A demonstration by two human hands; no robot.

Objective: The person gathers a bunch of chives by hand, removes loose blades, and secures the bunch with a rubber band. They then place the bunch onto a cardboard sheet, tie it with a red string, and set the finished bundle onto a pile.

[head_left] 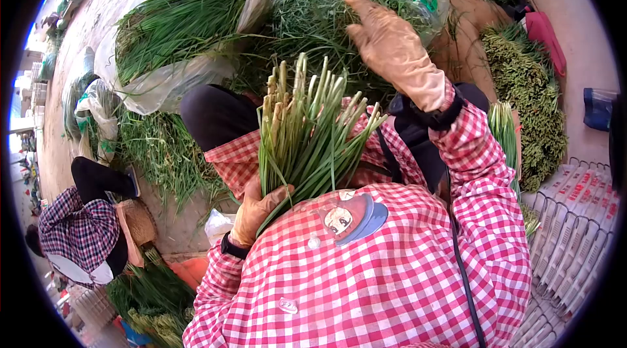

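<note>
Before you lies a heap of loose green trimmings [300, 15]. The chive-like bundle [307, 132] is at your chest, stalk ends up. Your right hand [395, 47] is raised, fingers apart, empty; your left hand [261, 207] grips the bundle.

- Red-and-white checked smock [392, 276]: soft, matt, creased woven cloth.
- Tan, thin gloves [410, 68] on the left hand [261, 209] and right hand [390, 44], at the smock's cuffs: wrinkled, rubbery-looking.
- Long green stalk bundle [304, 142], against the smock's front: smooth, faintly glossy blades, rough pale ends.
- Clear, crinkled plastic sheet [186, 80], beyond the smock, leftward: thin, shiny film.
</note>
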